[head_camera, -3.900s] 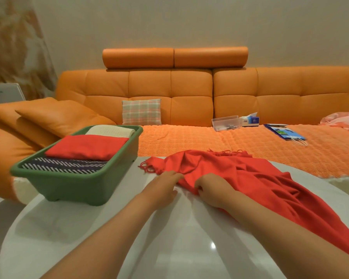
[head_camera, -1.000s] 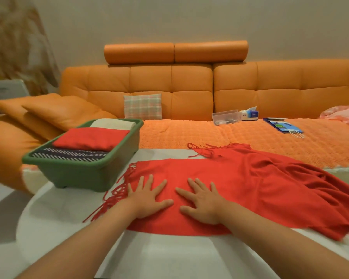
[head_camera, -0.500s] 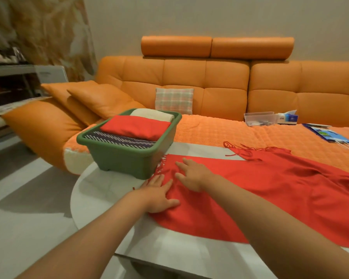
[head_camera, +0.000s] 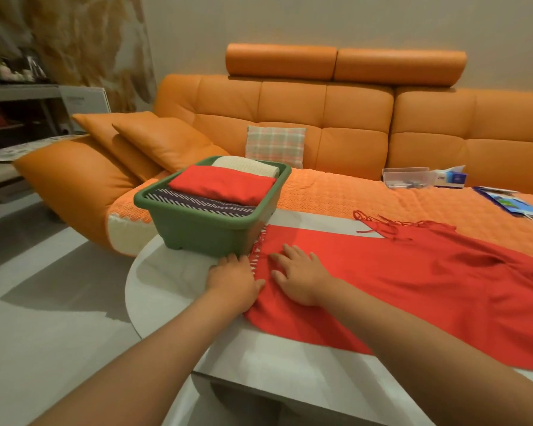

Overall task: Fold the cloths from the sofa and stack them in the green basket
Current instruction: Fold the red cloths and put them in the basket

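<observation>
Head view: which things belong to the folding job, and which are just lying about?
Job: red fringed cloth; green plastic basket; folded red cloth, dark striped cloth, cream cloth in it; left hand; right hand.
Lying about: plaid square cushion; clear plastic box; tissue box; blue booklet.

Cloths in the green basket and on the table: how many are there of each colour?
Red: 2 (red fringed cloth spread on the table; red folded cloth in the green basket)
Cream: 1 (cream cloth, at the far end of the basket)
Dark with white stripes: 1 (striped cloth, under the red folded one)
Total: 4
</observation>
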A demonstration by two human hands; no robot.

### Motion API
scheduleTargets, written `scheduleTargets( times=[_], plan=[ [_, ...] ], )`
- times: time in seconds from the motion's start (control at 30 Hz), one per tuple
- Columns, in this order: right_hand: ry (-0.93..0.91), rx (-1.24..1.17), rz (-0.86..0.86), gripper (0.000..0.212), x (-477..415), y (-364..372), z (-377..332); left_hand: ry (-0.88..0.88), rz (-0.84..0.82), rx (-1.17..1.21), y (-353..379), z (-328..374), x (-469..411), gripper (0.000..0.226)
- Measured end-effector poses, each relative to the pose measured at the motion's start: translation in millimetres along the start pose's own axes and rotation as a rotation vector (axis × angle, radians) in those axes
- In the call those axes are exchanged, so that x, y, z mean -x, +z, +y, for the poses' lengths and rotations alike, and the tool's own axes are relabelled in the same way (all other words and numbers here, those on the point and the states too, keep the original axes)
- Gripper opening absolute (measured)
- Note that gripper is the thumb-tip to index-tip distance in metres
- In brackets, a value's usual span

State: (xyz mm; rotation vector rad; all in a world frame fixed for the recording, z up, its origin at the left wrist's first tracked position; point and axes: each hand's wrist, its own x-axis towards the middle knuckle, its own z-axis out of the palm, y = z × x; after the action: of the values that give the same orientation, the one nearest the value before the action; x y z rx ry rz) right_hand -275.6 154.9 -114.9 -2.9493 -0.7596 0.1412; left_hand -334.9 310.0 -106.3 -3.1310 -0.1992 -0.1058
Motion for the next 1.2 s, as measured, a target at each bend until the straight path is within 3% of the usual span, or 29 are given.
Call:
scheduleTargets(
  times=[0.13, 0.33, 0.5, 0.57, 0.63, 0.73, 0.83, 0.93, 1.0, 1.07, 1.2],
  plan=[
    [-0.01, -0.104, -0.022, 0.056, 15.3, 5.0, 1.3, 0.018, 0.006, 0.094, -1.8, 11.1, 2.1, 0.034],
    [0.001, -0.31, 0.178, 0.053, 42.9, -19.1, 37.0, 0.086, 0.045, 0.527, -24.5, 43.2, -5.1, 0.018],
    [0.08, -0.838, 0.172, 0.064, 77.6, -52.3, 67.7, 0.165, -0.031, 0.856, -56.7, 88.6, -18.0, 0.014],
    [0.176, -1.143, 0.156, 0.05, 90.5, -69.0, 78.9, 0.208, -0.067, 0.987, -68.4, 116.7, -19.6, 0.017],
    [0.246, -1.302, 0.214, 0.029, 105.1, -84.7, 94.3, 0.266, -0.145, 1.135, -79.0, 147.8, -19.1, 0.02],
    [0.343, -1.21, 0.402, 0.015, 123.8, -92.7, 132.9, 0.358, -0.231, 1.24, -86.7, 187.9, -19.6, 0.025],
    [0.551, -0.985, 0.486, 0.018, 143.6, -90.2, 183.7, 0.427, -0.166, 1.118, -78.9, 213.1, -22.0, 0.028],
    [0.703, -0.468, 0.437, 0.026, 161.2, -84.2, 229.8, 0.553, -0.072, 0.85, -65.2, 219.6, -21.6, 0.027],
    [0.752, -0.25, 0.336, 0.032, 172.9, -77.7, 244.0, 0.672, -0.152, 0.659, -54.6, 218.2, -20.7, 0.016],
    [0.745, -0.101, 0.25, 0.041, 182.2, -72.1, 246.1, 0.765, -0.258, 0.516, -48.7, 216.9, -15.8, 0.004],
    [0.478, 0.019, 0.341, 0.043, 189.4, -72.3, 232.5, 0.903, -0.258, 0.362, -37.6, 223.3, -3.0, 0.038]
  ],
)
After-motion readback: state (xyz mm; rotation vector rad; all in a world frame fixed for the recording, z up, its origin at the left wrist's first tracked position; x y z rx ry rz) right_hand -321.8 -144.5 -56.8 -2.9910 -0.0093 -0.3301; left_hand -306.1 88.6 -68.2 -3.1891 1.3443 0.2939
